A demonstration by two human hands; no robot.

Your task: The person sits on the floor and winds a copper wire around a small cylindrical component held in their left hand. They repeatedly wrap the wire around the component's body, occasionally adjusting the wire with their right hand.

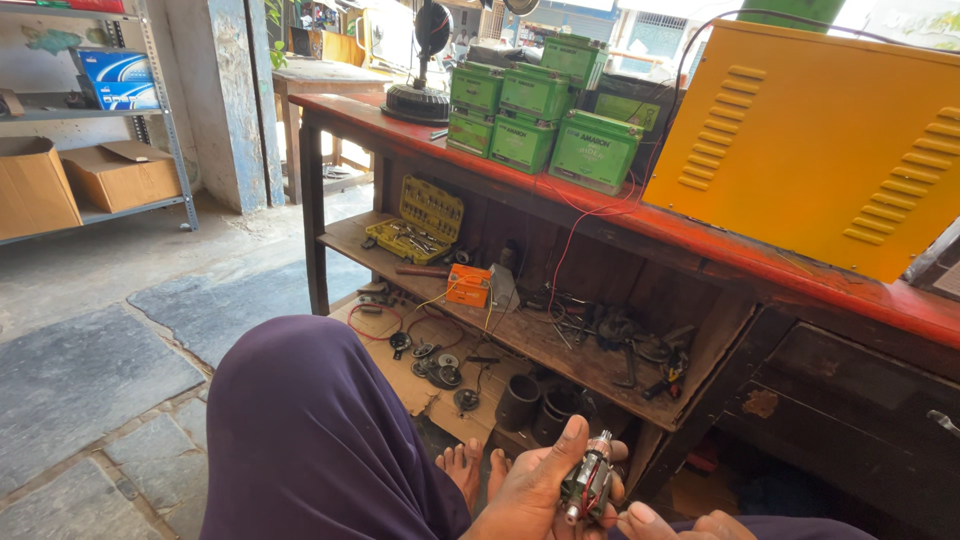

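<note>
I note that the small motor armature (588, 485) in my left hand (535, 490) is bare metal, dull grey with a brighter shaft tip. The workbench (560, 195) is wood, its top painted glossy red (worn at the edges), its lower shelves raw and rough. The battery cases (535, 120) are smooth green plastic. The yellow housing (815, 140) is painted sheet metal, matt. My trouser cloth (310, 440) is matt purple fabric.

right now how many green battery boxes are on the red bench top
6 green battery boxes: five in a stacked cluster, one at its right front. Others may be hidden behind.
</note>
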